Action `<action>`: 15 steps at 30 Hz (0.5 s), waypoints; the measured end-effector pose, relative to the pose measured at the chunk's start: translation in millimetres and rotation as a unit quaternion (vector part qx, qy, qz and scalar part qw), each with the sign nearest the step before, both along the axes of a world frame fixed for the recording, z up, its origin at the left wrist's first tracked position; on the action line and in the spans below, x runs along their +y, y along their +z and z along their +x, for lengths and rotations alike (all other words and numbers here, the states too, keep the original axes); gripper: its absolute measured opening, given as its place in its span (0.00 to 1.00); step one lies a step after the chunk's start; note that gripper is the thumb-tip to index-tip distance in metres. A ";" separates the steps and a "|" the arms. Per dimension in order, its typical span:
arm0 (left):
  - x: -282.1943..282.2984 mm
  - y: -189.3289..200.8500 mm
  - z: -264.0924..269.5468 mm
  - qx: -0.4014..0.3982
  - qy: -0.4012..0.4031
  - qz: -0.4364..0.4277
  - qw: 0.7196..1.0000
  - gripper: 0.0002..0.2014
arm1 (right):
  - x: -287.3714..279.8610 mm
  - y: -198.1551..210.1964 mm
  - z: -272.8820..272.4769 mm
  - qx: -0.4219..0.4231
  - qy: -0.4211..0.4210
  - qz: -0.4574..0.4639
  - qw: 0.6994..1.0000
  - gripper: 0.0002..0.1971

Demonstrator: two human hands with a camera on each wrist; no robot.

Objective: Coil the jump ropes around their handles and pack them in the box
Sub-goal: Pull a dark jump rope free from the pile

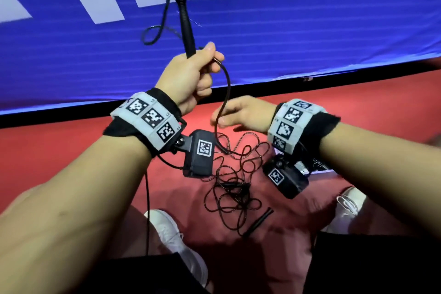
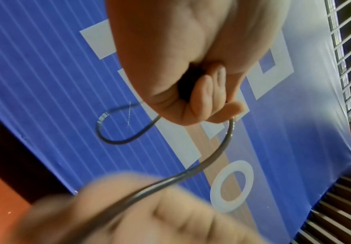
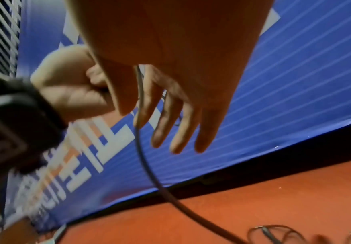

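Left hand [image 1: 188, 79]: fist clamped round the lower end of one black handle [image 1: 185, 24]; thumb on top, fingers curled.
Handle axis: near upright, tilted slightly away, free end uppermost against the blue banner [image 1: 310, 31].
Rope exit: thin dark rope [image 1: 226, 93] leaves the left fist at the forefinger side, arcs out to the right, then drops to the floor.
Upper loop: a second stretch of rope leaves the handle's top end and hangs in a small loop to the handle's left.
Right hand [image 1: 241, 113]: below and right of the left fist, fingers fairly straight and spread; rope runs across the fingers. Pinch or mere touch: cannot tell; blurred in both wrist views.
Slack: tangled heap [image 1: 233, 186] on the red floor [image 1: 71, 150], between the white shoes [image 1: 176, 241], directly below both hands.
Second handle [image 1: 259, 222]: lying flat on the floor at the near edge of the heap, well apart from either hand.
Governing relation: held handle stands above the slack; right hand nearer the free run, so winding round the upright axis probably falls to that hand.
Progress estimate: no turns visible on the handle; coiling barely begun.
Box [image 1: 322, 164]: pale-edged object behind the right wrist, mostly hidden; identity uncertain.
Writing: large white characters on the banner, cropped, not readable. Wristbands carry square coded markers only.
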State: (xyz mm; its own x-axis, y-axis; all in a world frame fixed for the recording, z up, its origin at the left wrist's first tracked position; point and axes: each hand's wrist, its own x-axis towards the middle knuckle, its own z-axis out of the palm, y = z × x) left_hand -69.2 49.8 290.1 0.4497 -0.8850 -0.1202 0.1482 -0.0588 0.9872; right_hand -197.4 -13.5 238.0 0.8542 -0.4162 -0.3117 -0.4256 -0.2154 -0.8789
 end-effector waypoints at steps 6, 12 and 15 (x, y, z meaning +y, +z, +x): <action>2.8 1.1 21.7 0.056 0.081 -0.022 0.995 0.15 | 5.4 2.7 1.5 -0.015 -0.026 0.052 0.998 0.08; 7.8 7.9 25.1 0.091 0.080 -0.030 0.992 0.14 | 12.9 -9.4 5.9 0.061 0.030 -0.091 0.993 0.05; 10.0 11.0 21.4 0.087 0.050 -0.025 0.995 0.14 | 5.5 -13.1 11.4 -0.035 -0.117 -0.100 0.987 0.13</action>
